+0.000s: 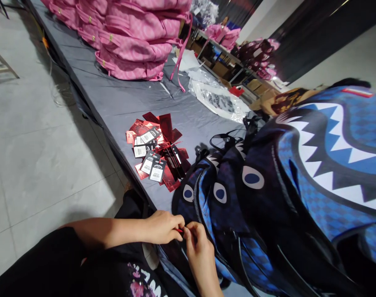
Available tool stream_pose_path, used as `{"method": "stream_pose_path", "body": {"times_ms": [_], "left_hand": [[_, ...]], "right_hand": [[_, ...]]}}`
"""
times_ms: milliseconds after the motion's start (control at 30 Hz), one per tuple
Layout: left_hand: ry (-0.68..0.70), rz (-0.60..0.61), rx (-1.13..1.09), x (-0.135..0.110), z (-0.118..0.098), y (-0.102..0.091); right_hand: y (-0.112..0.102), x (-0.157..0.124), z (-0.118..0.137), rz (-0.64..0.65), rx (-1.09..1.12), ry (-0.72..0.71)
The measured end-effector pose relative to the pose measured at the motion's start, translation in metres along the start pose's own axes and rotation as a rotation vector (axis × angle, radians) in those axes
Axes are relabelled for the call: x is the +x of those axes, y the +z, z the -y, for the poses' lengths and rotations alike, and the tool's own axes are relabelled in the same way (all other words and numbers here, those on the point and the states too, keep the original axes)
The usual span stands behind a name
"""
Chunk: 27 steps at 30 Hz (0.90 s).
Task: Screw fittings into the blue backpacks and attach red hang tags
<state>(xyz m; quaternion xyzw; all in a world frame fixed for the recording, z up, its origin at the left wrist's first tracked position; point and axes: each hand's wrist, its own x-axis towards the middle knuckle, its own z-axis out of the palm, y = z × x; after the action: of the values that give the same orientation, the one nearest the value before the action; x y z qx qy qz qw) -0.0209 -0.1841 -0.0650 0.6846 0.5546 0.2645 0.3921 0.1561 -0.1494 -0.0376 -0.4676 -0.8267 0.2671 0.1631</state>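
My left hand (163,227) and my right hand (200,246) meet at the near end of a row of blue and black backpacks (219,214). Between the left fingertips a small red piece (179,230) shows, too little of it visible to name. The right thumb and fingers are pinched together right beside it; what they hold is hidden. Behind the hands, the nearest backpack carries a printed eye (188,193). A heap of red and black hang tags (157,170), some with white barcode labels, lies on the grey-covered table (120,107) beyond my hands.
Pink backpacks (135,45) are stacked at the table's far end. A clear plastic bag (220,101) and a thin white pen-like item (166,88) lie nearer. A large blue backpack with a shark-mouth print (330,148) fills the right. Shelving with cartons (222,68) stands behind.
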Motion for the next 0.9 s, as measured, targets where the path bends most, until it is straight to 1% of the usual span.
{"method": "stream_pose_path", "body": {"times_ms": [67, 133, 200, 300, 333, 433, 600, 700, 733, 867, 900], "left_hand": [[0.036, 0.046, 0.027, 0.000, -0.001, -0.001], [0.046, 0.005, 0.099, 0.000, -0.003, -0.003], [0.027, -0.014, 0.107, -0.001, -0.004, -0.005], [0.008, 0.052, 0.069, 0.000, -0.004, -0.007], [0.007, 0.054, 0.076, 0.000, -0.003, -0.008], [0.007, -0.006, 0.117, 0.002, 0.000, -0.008], [0.086, 0.039, 0.089, 0.003, 0.002, -0.008], [0.072, -0.023, 0.147, 0.002, 0.000, -0.008], [0.068, -0.027, 0.148, 0.002, 0.000, -0.009], [0.101, 0.054, 0.100, 0.001, 0.000, -0.015], [0.108, 0.055, 0.114, 0.001, 0.001, -0.015]], "right_hand": [[0.000, 0.000, 0.000, 0.014, -0.009, -0.001], [0.000, 0.000, 0.002, 0.013, -0.013, -0.003], [0.000, 0.000, 0.003, 0.005, -0.015, 0.003], [0.000, 0.000, 0.004, -0.004, -0.017, 0.006], [0.001, 0.000, 0.004, 0.001, -0.015, 0.005], [0.002, -0.001, 0.004, 0.003, -0.001, 0.009], [0.002, 0.000, 0.007, -0.021, 0.001, 0.004], [0.002, 0.000, 0.009, -0.034, 0.004, -0.003], [0.003, 0.000, 0.009, -0.037, 0.005, 0.002], [0.003, -0.001, 0.011, -0.048, 0.002, 0.019], [0.003, -0.001, 0.011, -0.047, 0.006, 0.020]]}}
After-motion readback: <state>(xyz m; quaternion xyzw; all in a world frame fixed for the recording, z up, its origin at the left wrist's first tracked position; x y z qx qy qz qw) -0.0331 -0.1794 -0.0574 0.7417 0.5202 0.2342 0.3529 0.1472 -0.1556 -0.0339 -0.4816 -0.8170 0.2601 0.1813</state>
